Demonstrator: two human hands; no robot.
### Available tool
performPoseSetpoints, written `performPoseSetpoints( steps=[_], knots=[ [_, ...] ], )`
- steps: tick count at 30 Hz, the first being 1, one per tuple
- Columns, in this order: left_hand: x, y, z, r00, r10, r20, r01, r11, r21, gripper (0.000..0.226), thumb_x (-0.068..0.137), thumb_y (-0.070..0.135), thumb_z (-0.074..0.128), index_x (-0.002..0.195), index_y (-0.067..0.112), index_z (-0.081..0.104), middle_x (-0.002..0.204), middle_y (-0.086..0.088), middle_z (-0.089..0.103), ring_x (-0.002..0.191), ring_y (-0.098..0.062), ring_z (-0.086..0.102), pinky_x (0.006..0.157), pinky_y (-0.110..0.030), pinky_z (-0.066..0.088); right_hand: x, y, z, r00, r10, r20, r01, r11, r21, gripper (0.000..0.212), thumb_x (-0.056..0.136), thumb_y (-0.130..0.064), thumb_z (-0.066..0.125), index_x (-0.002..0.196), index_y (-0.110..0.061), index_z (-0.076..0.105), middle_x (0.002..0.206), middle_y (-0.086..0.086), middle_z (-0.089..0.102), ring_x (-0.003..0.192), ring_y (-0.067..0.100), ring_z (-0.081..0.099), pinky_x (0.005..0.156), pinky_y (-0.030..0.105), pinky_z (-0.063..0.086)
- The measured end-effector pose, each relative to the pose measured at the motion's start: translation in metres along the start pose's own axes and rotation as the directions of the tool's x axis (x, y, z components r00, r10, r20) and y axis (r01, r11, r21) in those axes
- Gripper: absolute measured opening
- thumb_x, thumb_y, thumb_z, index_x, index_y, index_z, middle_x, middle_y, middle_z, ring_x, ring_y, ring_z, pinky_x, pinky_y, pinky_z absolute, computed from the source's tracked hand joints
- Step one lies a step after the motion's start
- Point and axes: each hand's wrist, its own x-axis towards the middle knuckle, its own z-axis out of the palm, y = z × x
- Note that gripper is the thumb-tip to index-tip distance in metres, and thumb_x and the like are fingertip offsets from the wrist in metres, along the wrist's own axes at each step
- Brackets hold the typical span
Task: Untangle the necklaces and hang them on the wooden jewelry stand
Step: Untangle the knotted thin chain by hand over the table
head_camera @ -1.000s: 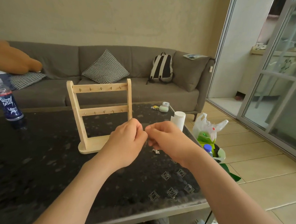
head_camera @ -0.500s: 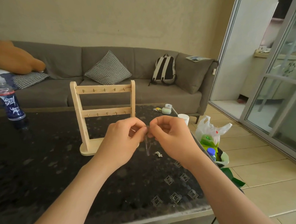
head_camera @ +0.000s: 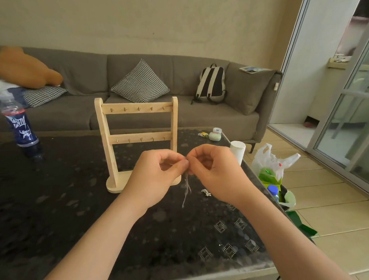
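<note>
A thin silver necklace chain dangles in a blurred strand between my two hands, above the dark table. My left hand and my right hand both pinch its top end, fingertips nearly touching. A small silver piece of jewelry lies on the table just below my right hand. The wooden jewelry stand stands upright right behind my hands, with two bars of small hooks, all bare.
A blue plastic bottle stands at the table's far left. A white roll and small green case sit near the right edge. A bin with a plastic bag is on the floor at right. A grey sofa lies behind.
Both hands have lifted slightly and drawn their fingertips together. The chain now hangs lower and longer beneath them. The view has shifted a little.
</note>
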Motion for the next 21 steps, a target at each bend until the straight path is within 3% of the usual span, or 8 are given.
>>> performPoseSetpoints(
  steps=[5,8,10,14,21],
  knots=[
    [0.003,-0.007,-0.005,1.000,-0.009,-0.013,0.009,0.999,0.039,0.007,0.096,0.033,0.076,0.098,0.036,0.083,0.091,0.022,0.078,0.095,0.001,0.071,0.090,-0.028,0.058,0.004,0.002,0.003,0.999,-0.010,0.051,0.011,1.000,-0.025,0.011,0.103,-0.017,0.065,0.099,-0.023,0.073,0.082,-0.008,0.076,0.078,0.008,0.073,0.073,0.023,0.060],
    [0.005,-0.010,-0.004,0.999,-0.026,0.025,0.024,0.998,0.059,0.009,0.099,0.033,0.072,0.099,0.037,0.081,0.094,0.020,0.077,0.099,-0.006,0.072,0.096,-0.036,0.059,0.005,0.004,0.003,0.998,-0.012,0.058,0.011,1.000,0.001,0.011,0.104,-0.017,0.064,0.099,-0.021,0.074,0.082,-0.008,0.075,0.078,0.009,0.073,0.074,0.024,0.060],
    [0.007,-0.012,-0.003,0.998,-0.029,0.062,0.025,0.997,0.068,0.012,0.104,0.032,0.067,0.103,0.036,0.078,0.098,0.018,0.077,0.103,-0.010,0.073,0.101,-0.041,0.059,0.005,0.005,0.003,0.998,-0.013,0.054,0.010,0.999,0.047,0.012,0.104,-0.015,0.064,0.099,-0.019,0.074,0.083,-0.006,0.077,0.079,0.010,0.074,0.075,0.025,0.060],
    [0.010,-0.012,0.001,0.990,-0.074,0.117,0.067,0.996,0.058,0.019,0.110,0.034,0.053,0.109,0.036,0.072,0.102,0.015,0.075,0.107,-0.009,0.071,0.104,-0.039,0.057,0.004,0.005,0.003,0.999,-0.028,0.035,0.021,0.984,0.177,0.014,0.105,-0.011,0.064,0.101,-0.014,0.076,0.086,-0.003,0.079,0.083,0.012,0.077,0.081,0.029,0.063],
    [0.012,-0.008,-0.001,0.977,-0.138,0.160,0.161,0.976,-0.144,0.030,0.112,0.035,0.049,0.110,0.025,0.077,0.107,0.001,0.077,0.111,-0.017,0.071,0.108,-0.048,0.055,0.007,0.003,0.009,0.998,0.018,-0.064,0.007,0.925,0.381,0.007,0.102,-0.010,0.070,0.107,-0.013,0.073,0.085,0.004,0.080,0.078,0.019,0.079,0.066,0.016,0.054]
  ],
)
